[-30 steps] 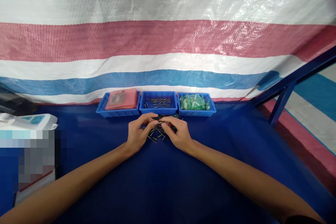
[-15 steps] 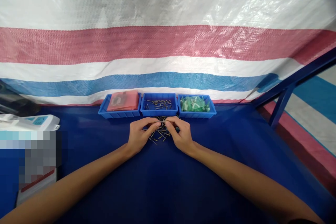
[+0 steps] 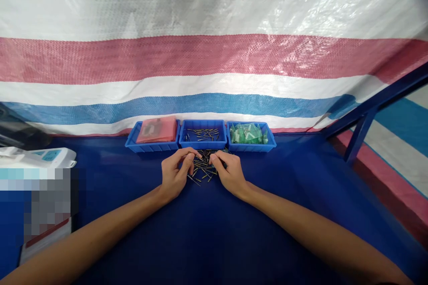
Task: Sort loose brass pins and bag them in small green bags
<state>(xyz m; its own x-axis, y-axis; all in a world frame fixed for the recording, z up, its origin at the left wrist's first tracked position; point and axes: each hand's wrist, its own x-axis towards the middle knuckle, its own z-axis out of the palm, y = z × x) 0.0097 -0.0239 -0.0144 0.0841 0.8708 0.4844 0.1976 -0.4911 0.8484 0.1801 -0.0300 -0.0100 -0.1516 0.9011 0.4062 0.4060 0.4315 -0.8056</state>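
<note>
Striped woven tarpaulin [image 3: 214, 53] fills the back. Below it, a blue table cover [image 3: 214, 231] carries three bins in a row at 12 o'clock: a pink-bag bin [image 3: 152, 145], a pin bin [image 3: 203, 145] and a green-bag bin [image 3: 251, 147]. The left hand [image 3: 174, 176] at 8 o'clock and the right hand [image 3: 230, 173] at 4 o'clock flank a loose pile of metal pins [image 3: 203, 170] just before the pin bin, fingertips curled onto it. Picking through the pile looks like the step in hand, though whether either hand pinches a pin is too small to tell. Lifting one calls for a fine fingertip pinch.

Three bins [image 3: 202, 145]; two hands [image 3: 174, 174]; one pin pile [image 3: 202, 170].
</note>
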